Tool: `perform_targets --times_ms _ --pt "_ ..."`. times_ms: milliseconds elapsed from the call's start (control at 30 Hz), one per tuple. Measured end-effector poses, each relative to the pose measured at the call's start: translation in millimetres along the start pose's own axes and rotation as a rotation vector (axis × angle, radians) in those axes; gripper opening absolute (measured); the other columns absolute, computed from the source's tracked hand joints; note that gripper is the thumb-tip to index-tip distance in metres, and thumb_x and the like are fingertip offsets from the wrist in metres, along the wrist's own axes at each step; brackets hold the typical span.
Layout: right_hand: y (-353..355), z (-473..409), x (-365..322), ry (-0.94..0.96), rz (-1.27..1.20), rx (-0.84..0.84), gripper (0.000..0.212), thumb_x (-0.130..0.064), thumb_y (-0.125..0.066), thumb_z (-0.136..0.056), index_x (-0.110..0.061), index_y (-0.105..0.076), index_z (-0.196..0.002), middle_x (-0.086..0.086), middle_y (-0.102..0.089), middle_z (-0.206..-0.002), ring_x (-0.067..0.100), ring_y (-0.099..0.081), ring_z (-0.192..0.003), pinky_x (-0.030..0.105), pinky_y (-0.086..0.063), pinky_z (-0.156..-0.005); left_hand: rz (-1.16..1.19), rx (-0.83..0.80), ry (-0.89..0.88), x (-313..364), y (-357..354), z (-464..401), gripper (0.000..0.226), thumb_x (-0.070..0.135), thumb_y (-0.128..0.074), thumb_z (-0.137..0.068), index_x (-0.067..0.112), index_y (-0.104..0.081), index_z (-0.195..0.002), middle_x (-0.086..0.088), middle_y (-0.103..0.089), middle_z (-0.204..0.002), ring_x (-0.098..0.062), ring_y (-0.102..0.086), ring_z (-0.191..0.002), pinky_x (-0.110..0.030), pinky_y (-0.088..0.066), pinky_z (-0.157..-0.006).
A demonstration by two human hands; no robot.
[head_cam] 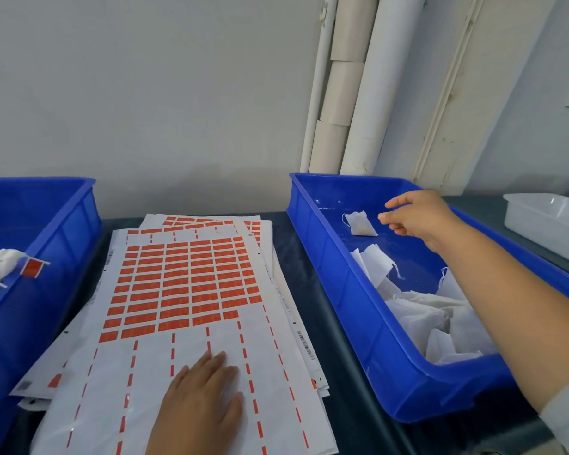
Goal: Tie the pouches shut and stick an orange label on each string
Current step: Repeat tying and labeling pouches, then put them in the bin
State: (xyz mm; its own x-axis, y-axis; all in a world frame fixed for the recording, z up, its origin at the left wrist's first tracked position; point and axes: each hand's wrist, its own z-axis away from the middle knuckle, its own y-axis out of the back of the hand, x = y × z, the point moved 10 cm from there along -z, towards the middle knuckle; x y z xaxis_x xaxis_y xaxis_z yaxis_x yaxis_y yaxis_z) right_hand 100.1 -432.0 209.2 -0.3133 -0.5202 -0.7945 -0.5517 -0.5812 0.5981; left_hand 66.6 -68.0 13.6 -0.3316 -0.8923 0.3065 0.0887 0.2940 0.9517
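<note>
Left hand [204,392] lies flat, fingers straight, on the bare lower part of the top label sheet [184,290]; rows of orange labels [181,284] sit just beyond its fingertips. Right hand [418,218] hangs over the right blue bin [352,307], fingers loosely spread, holding nothing. A single filled pouch [360,223] lies on the bin floor just left of those fingertips, apart from them. More white pouches [434,313] are heaped under the forearm. The left blue bin [46,231] holds pouches with labels on.

One head-worn view looks forward and down, close over the table [349,405]; wall [145,93] behind.
</note>
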Motion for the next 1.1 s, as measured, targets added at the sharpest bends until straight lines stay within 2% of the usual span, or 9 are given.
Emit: perform_targets --times_ms 133,333,467,600,767,867,933,1000,1100 --pt "-11 -11 15 -0.001 0.261 0.001 0.01 -0.011 -0.066 -0.086 -0.005 -0.067 -0.094 0.016 -0.065 -0.107 0.028 -0.063 -0.094 0.04 -0.056 -0.081 -0.003 -0.001 0.005 0 -1 1 0.052 0.063 -0.032 -0.089 0.043 -0.032 -0.137 0.025 -0.011 -0.152 -0.001 -0.007 -0.142 -0.031 -0.001 -0.114" --pt "-39 -5 70 -0.179 0.559 -0.121 0.026 -0.022 -0.068 -0.083 -0.008 -0.05 -0.071 0.01 -0.058 -0.074 0.018 -0.05 -0.06 0.026 -0.037 -0.05 -0.008 -0.008 0.007 1 1 1 0.052 0.063 -0.032 -0.089 0.044 -0.033 -0.137 0.025 -0.011 -0.152 -0.001 -0.006 -0.142 -0.031 -0.001 -0.115" --pt "-14 -8 30 -0.183 0.358 0.079 0.028 -0.025 -0.068 -0.084 -0.006 -0.055 -0.069 0.008 -0.052 -0.062 0.02 -0.05 -0.054 0.028 -0.036 -0.047 -0.018 0.0 -0.002 3 3 1 0.052 0.064 -0.032 -0.088 0.044 -0.033 -0.136 0.024 -0.011 -0.153 -0.001 -0.006 -0.142 -0.031 -0.001 -0.115" --pt "-3 15 -41 0.043 -0.192 0.114 0.011 -0.022 -0.071 -0.083 -0.014 -0.065 -0.078 0.01 -0.066 -0.079 0.02 -0.063 -0.069 0.034 -0.053 -0.068 0.035 -0.012 0.024 0 2 -1 0.05 0.064 -0.035 -0.088 0.043 -0.038 -0.133 0.025 -0.016 -0.151 0.0 -0.011 -0.141 -0.03 -0.004 -0.115" --pt "-39 89 -91 0.153 -0.429 -0.055 0.016 -0.018 -0.071 -0.083 -0.023 -0.065 -0.069 -0.012 -0.061 -0.047 -0.003 -0.056 -0.042 0.012 -0.046 -0.042 0.338 0.086 0.185 -12 28 2 0.028 0.046 -0.056 -0.088 0.04 -0.045 -0.113 0.021 -0.045 -0.13 -0.001 -0.043 -0.122 -0.017 -0.029 -0.106" --pt "-97 137 -69 0.033 -0.547 -0.222 0.002 -0.019 -0.072 -0.083 -0.019 -0.07 -0.082 -0.006 -0.07 -0.064 0.008 -0.067 -0.058 0.019 -0.053 -0.052 0.63 0.168 0.31 -24 36 9 0.011 0.025 -0.063 -0.087 0.03 -0.054 -0.09 0.017 -0.059 -0.104 -0.005 -0.057 -0.099 -0.016 -0.046 -0.086" --pt "-144 172 -42 -0.107 -0.586 -0.34 0.002 -0.021 -0.072 -0.083 -0.02 -0.071 -0.082 -0.004 -0.072 -0.069 0.015 -0.07 -0.069 0.025 -0.058 -0.061 0.822 0.273 0.361 -31 43 17 0.013 0.018 -0.063 -0.086 0.021 -0.056 -0.076 0.008 -0.066 -0.08 -0.009 -0.059 -0.076 -0.01 -0.042 -0.062" --pt "-180 201 -17 -0.228 -0.604 -0.41 0.004 -0.019 -0.072 -0.083 -0.022 -0.071 -0.08 -0.006 -0.072 -0.069 0.017 -0.069 -0.072 0.025 -0.056 -0.06 0.907 0.37 0.367 -36 53 28 0.019 0.014 -0.065 -0.084 0.015 -0.057 -0.067 0.004 -0.062 -0.059 -0.012 -0.058 -0.065 -0.013 -0.038 -0.055" --pt "-213 225 7 -0.334 -0.562 -0.443 0.002 -0.017 -0.071 -0.084 -0.018 -0.07 -0.084 -0.001 -0.073 -0.075 0.019 -0.068 -0.073 0.027 -0.057 -0.06 0.903 0.343 0.261 -26 62 33 0.018 0.019 -0.069 -0.081 0.018 -0.058 -0.066 0.007 -0.063 -0.06 -0.007 -0.058 -0.06 -0.01 -0.043 -0.05"
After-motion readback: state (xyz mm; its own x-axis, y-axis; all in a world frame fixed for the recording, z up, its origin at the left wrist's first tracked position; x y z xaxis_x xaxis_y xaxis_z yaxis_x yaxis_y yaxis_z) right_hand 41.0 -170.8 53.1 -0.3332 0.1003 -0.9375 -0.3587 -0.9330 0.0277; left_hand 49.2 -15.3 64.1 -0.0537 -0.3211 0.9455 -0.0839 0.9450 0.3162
